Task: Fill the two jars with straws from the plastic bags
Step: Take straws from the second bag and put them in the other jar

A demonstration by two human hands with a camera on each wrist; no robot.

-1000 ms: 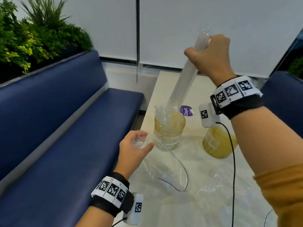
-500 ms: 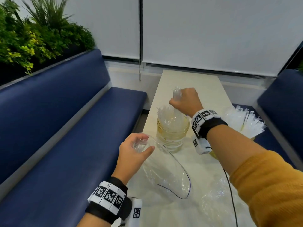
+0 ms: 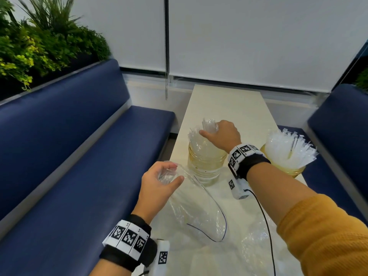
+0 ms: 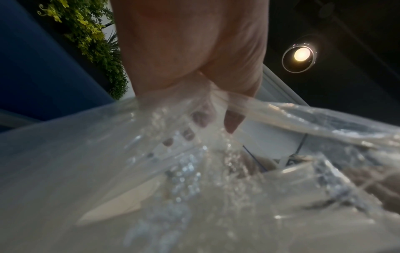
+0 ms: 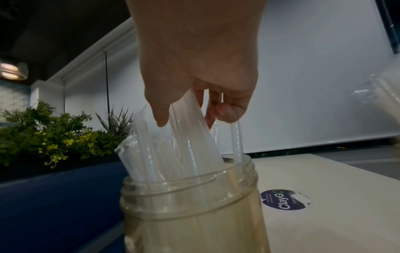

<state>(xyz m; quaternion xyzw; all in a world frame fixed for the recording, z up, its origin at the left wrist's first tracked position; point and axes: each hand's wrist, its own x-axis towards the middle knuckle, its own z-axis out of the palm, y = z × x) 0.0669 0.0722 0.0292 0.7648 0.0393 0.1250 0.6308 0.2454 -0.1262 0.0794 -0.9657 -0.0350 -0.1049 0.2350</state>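
Observation:
Two clear jars stand on the pale table (image 3: pixel 229 104). The left jar (image 3: pixel 205 168) (image 5: pixel 192 205) holds a bundle of clear wrapped straws (image 3: pixel 208 128) (image 5: pixel 186 137). My right hand (image 3: pixel 221 134) (image 5: pixel 194 102) grips the top of that bundle, whose lower end is down inside the jar. The right jar (image 3: pixel 294 170) is packed with straws (image 3: pixel 288 148) fanning out of its mouth. My left hand (image 3: pixel 159 182) (image 4: pixel 194 85) pinches the bunched end of a limp clear plastic bag (image 3: pixel 197 212) (image 4: pixel 151 171) that hangs onto the table's near-left edge.
More crumpled clear plastic (image 3: pixel 256 246) lies on the near table. A round purple sticker (image 5: pixel 283 202) is on the tabletop behind the left jar. Blue benches (image 3: pixel 69 156) flank the table, with plants (image 3: pixel 39 42) behind the left one. A cable (image 3: pixel 264 222) runs from my right wrist.
My right hand has come down from high above the table, lowering the straw bundle into the left jar. The left hand has kept holding the bag in place.

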